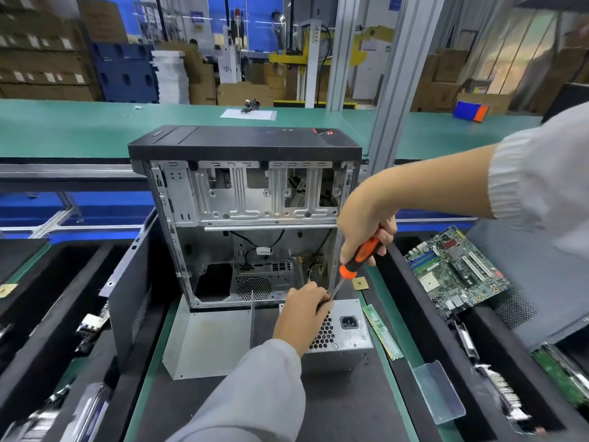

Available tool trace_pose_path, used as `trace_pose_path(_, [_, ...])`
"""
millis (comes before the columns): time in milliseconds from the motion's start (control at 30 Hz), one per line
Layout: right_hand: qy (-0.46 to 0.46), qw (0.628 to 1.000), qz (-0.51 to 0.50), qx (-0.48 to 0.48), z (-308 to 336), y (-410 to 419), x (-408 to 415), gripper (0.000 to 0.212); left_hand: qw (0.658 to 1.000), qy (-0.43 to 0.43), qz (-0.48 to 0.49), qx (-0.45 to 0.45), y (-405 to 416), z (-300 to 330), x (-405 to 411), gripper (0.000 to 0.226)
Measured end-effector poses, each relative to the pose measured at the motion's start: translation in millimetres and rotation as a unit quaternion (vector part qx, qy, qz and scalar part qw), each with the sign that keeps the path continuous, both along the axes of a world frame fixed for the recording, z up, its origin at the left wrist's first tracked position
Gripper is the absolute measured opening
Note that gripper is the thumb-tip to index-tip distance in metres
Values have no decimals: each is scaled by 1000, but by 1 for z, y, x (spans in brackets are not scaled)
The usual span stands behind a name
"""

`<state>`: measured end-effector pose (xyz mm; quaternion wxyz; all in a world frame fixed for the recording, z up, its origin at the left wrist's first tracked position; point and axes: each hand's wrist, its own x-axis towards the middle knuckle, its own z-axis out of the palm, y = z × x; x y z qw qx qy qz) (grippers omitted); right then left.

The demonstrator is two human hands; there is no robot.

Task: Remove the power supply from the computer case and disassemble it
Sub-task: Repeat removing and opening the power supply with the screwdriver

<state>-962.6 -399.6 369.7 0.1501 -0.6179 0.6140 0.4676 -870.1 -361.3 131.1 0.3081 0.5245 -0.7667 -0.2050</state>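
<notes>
Already out of the computer case [245, 199], the power supply [341, 330] sits on the near side of the bench, just in front of the case's open bottom, with its socket and honeycomb grille facing up. A bare metal cover panel [207, 339] lies just to its left.

The left hand [302, 314] rests on the far left corner of the power supply, fingers curled down over something at its edge; what exactly they pinch is hidden. The right hand [366, 231] is wrapped round the orange-and-black handle of a screwdriver [353, 263], whose shaft slants down and left to a tip that disappears by the left fingers, at the far edge of the unit.

By my judgement, the removal is done and the disassembly is at the screw stage. The main risk is the tip camming out of the screw: the shaft is tilted, not square to the surface, so a hard turn could slip it into the left fingers, which sit right beside it. A freed screw could also roll off the unit and get lost on the dark mat.

To the right, a memory stick [382, 333] lies just beside the power supply, a small chip [360, 284] lies near the case, and a motherboard [459, 269] rests farther right, well apart.
</notes>
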Motion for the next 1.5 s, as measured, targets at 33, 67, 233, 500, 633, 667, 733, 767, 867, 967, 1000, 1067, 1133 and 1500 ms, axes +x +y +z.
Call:
trace_pose_path(33, [24,997,78,-8,-4,7,-2,43,1000,-2,0,2,0,0,0,14])
trace_pose_path(67, [55,981,185,-34,-9,17,-3,40,1000,-2,1,6,-1,-1,0,14])
trace_pose_path(233, [61,655,715,-239,-16,47,-21,14,999,-1,-24,44,-12,8,-1,24])
trace_pose_path(500, [-66,930,297,-204,-7,21,-13,46,1000,-12,-10,21,-10,3,-5,25])
trace_pose_path(633, [-108,991,-36,-63,1,3,-13,51,1000,-5,-8,14,-7,3,-5,30])
trace_pose_path(667, [-86,994,11,-70,-1,5,-13,46,1000,-1,-10,17,-8,2,-4,27])
trace_pose_path(733, [-16,965,226,-130,-9,16,-13,36,999,7,-20,28,-8,2,-3,18])
trace_pose_path(767, [25,914,368,-171,-13,21,-15,27,999,10,-24,32,-8,1,-2,14])
trace_pose_path(867, [51,696,679,-230,-23,31,-22,27,999,14,-22,26,-7,0,0,16])
trace_pose_path(967, [43,678,688,-254,-23,32,-19,24,1000,11,-14,15,-3,0,-1,18])
trace_pose_path(1000, [48,721,636,-271,-19,32,-17,26,1000,10,-11,13,-3,0,-1,17])
trace_pose_path(1067, [72,837,470,-269,-5,30,-13,54,1000,10,-9,10,-3,-1,-1,15])
trace_pose_path(1133, [8,943,273,-188,0,24,-14,54,1000,11,-10,8,-3,-1,-1,14])
trace_pose_path(1500, [60,914,338,-215,-10,36,-18,55,1000,7,-16,8,-4,-3,-1,14])
